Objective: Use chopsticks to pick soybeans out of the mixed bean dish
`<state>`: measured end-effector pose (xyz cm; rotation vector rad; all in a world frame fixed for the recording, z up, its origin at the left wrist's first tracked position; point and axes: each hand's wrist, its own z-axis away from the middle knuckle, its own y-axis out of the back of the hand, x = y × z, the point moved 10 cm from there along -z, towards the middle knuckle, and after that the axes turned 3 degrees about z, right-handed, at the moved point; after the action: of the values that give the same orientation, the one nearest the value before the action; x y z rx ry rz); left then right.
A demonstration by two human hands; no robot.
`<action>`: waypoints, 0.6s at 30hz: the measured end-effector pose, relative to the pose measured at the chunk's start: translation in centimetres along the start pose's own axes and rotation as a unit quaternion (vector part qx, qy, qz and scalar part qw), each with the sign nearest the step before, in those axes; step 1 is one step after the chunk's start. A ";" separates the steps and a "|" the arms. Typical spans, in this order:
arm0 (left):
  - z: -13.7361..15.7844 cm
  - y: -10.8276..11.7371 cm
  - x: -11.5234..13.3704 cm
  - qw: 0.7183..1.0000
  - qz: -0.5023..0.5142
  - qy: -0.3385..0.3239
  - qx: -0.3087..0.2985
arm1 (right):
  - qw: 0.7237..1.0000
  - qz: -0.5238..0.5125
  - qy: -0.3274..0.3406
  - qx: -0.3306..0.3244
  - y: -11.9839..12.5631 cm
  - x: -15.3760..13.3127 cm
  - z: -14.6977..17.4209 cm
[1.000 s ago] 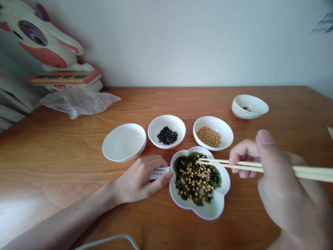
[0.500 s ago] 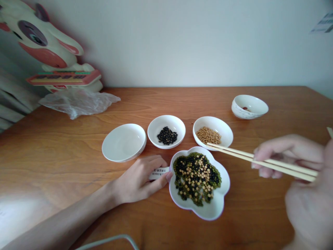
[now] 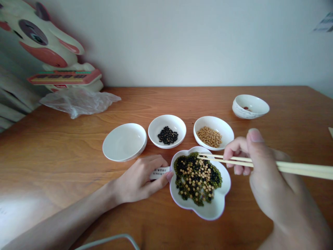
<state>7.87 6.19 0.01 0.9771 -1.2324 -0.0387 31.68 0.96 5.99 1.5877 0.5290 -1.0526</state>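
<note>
My left hand [image 3: 144, 178] is closed on the labelled white handle [image 3: 159, 172] of a flower-shaped dish [image 3: 215, 209]. Mixed beans [image 3: 196, 178] lie in that dish: green, black and pale yellow ones. My right hand [image 3: 262, 170] grips a pair of light wooden chopsticks [image 3: 239, 160]. Their tips are close together over the far edge of the mixed beans; whether they touch any is unclear. Just beyond the dish stand a bowl [image 3: 229, 128] with yellow soybeans [image 3: 209, 136] and a bowl [image 3: 156, 122] with black beans [image 3: 168, 135].
An empty white bowl [image 3: 125, 142] stands at the left. Farther back on the right is another bowl [image 3: 250, 106] with small reddish bits. A clear plastic bag [image 3: 80, 102] and a cow-shaped toy keyboard [image 3: 65, 77] are at the back left. A pale cable [image 3: 111, 238] crosses the front edge.
My right hand has moved left, bringing the chopstick tips from the soybean bowl's near rim to over the mixed beans. My left hand stays on the handle.
</note>
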 end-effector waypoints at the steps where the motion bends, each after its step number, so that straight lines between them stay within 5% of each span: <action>1: 0.0 0.0 0.0 1.000 0.000 0.001 0.000 | 1.000 0.004 -0.003 0.000 0.0 0.0 0.0; 14: 0.0 -0.1 0.0 1.000 -0.003 0.002 -0.003 | 1.000 -0.009 0.018 0.013 0.1 -0.6 0.1; 18: 0.0 0.0 0.0 1.000 -0.001 0.002 -0.003 | 0.997 -0.021 0.031 0.063 2.1 -0.9 0.8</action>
<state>7.91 6.21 -0.04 0.9727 -1.2266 -0.0416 32.57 -0.23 7.84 1.7312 0.5487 -1.0887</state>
